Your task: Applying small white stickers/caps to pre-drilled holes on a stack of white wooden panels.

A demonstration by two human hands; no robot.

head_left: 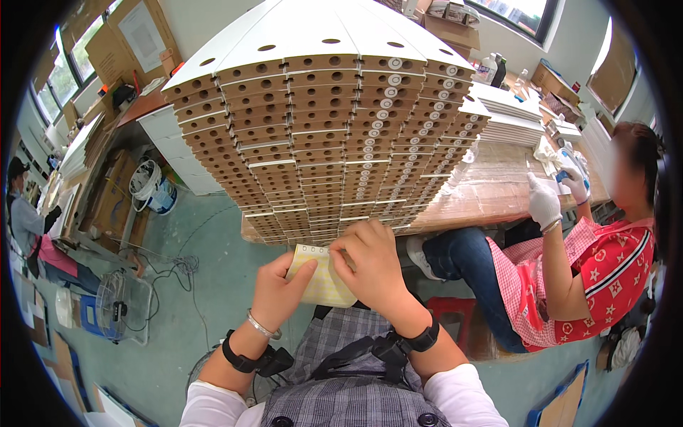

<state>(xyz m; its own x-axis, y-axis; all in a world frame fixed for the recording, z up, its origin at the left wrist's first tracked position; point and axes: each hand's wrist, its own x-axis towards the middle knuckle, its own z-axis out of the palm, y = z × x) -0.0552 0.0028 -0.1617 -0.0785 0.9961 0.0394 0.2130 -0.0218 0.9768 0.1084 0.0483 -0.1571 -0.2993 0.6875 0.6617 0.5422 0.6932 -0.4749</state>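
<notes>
A pale yellow sheet of small round stickers [325,283] is held low in front of the stack, its white top strip showing a row of small marks. My left hand [279,286] grips its left side, thumb on top. At the upper right edge of the sheet, the fingers of my right hand [376,269] are pinched; whether a loose sticker is between them is hidden. Just beyond both hands rises a tall stack of white-faced boards [263,121], brown drilled edges toward me. Round white stickers [378,124] sit on the edges in the right-hand columns.
To the right, a seated co-worker [569,285] in white gloves works at a wrapped table [491,174] bearing white panels [509,117]. On the left stand a bucket [153,188], a floor fan [117,307] and loose cables [186,267]. Another person [35,228] stands far left.
</notes>
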